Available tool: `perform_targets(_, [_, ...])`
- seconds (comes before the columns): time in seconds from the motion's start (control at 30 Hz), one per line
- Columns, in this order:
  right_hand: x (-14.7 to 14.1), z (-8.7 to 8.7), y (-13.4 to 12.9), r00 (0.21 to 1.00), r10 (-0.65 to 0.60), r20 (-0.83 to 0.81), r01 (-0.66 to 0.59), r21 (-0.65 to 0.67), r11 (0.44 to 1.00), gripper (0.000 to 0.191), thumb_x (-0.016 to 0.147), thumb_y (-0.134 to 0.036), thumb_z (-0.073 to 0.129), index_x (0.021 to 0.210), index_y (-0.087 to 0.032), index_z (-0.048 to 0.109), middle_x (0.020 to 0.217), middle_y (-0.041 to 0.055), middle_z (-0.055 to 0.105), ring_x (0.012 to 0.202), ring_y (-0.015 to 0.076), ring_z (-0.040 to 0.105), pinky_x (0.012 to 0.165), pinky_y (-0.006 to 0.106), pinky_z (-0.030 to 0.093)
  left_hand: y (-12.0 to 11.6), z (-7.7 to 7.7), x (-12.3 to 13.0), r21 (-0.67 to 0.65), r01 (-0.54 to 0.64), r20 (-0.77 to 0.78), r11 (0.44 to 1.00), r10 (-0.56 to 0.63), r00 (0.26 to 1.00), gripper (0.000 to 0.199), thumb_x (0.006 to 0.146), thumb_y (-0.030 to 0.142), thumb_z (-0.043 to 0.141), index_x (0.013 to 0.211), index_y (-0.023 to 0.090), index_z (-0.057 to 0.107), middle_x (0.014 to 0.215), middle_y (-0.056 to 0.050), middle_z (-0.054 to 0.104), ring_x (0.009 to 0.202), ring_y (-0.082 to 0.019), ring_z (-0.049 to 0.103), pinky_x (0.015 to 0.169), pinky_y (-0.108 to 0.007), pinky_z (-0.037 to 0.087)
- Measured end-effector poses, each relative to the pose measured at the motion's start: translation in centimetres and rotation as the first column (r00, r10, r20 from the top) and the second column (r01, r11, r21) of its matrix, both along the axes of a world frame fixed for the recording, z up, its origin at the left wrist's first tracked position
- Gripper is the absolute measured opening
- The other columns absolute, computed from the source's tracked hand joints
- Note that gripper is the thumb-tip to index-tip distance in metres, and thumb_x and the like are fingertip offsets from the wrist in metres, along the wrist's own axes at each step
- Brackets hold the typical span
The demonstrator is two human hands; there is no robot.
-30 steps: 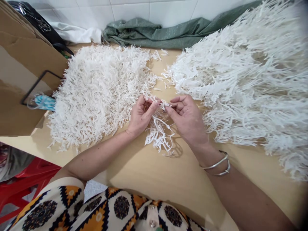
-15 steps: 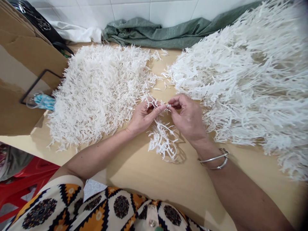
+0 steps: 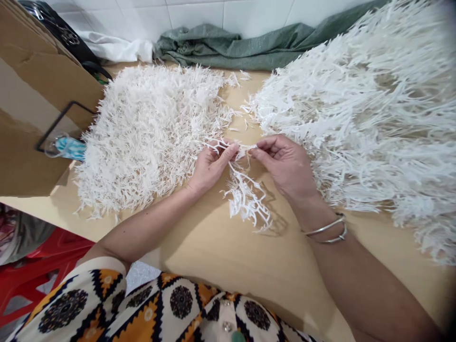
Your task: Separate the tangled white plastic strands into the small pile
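Observation:
A white branching plastic sprig [image 3: 247, 197] hangs from my left hand [image 3: 212, 166], which pinches its stem between thumb and fingers. Its thin, coral-like branches dangle just above the table, and a few tips stick out over my left fingers. My right hand [image 3: 288, 164], with a silver bangle at the wrist, is closed in a pinch on a thin white end of the sprig, a short way right of the left thumb. To the left lies a dense heap of short white sprigs [image 3: 153, 133]. A larger heap of longer white sprigs [image 3: 356, 123] spreads to the right.
Loose white bits lie on the wooden table [image 3: 213, 256] between the heaps. A cardboard box [image 3: 24, 142] with a black wire hook and a blue-and-white packet [image 3: 71, 148] stands at left. Green cloth [image 3: 231, 50] lies along the tiled wall. A red stool [image 3: 46, 261] is below left.
My right hand has moved right, away from the left, widening the gap with a white strand stretched between them. The hanging sprig has shifted slightly right.

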State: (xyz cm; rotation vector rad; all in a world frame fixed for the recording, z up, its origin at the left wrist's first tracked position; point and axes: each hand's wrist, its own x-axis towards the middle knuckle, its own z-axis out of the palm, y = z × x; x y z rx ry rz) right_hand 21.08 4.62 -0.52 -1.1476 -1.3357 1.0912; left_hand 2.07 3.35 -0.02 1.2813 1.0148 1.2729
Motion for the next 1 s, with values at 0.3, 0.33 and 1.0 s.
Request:
perform_targets(0.3, [-0.2,0.4,-0.6,0.971,-0.082,0.226,0.041,0.180,0.983,0.005,0.089,-0.020,0.073,0.090,-0.025,0.072,0.083,-0.0002,0.072,0.076,0.0163,0.065,0.074,0.034,0.054,-0.2,0.0,0.4,0.087,-0.013,-0.163,0.996,0.027,0.986,0.033,0.099,0.052,0.070,0.093,0.020,0.074,0.084,0.000,0.071,0.075,-0.009,0.063,0.071,-0.024,0.050])
perform_targets(0.33, [-0.2,0.5,-0.7,0.965,-0.095,0.244,0.047,0.195,0.980,0.005,0.091,-0.020,0.071,0.090,-0.025,0.070,0.082,-0.0005,0.071,0.075,0.0162,0.065,0.073,0.034,0.053,-0.2,0.0,0.3,0.111,-0.014,-0.198,0.994,0.036,0.980,0.033,0.101,0.051,0.068,0.091,0.020,0.073,0.081,0.000,0.070,0.073,-0.009,0.062,0.070,-0.024,0.049])
perform_targets(1.0, [2.4,-1.1,2.1,0.858,-0.282,0.429,0.245,0.141,0.959,0.016,0.086,-0.012,0.064,0.076,-0.025,0.064,0.061,-0.0017,0.063,0.053,0.0161,0.055,0.058,0.034,0.045,-2.1,1.1,0.9,0.213,0.241,-0.226,0.947,-0.192,0.955,0.027,0.101,0.044,0.070,0.092,0.019,0.074,0.086,-0.004,0.078,0.079,-0.012,0.074,0.075,-0.026,0.060])
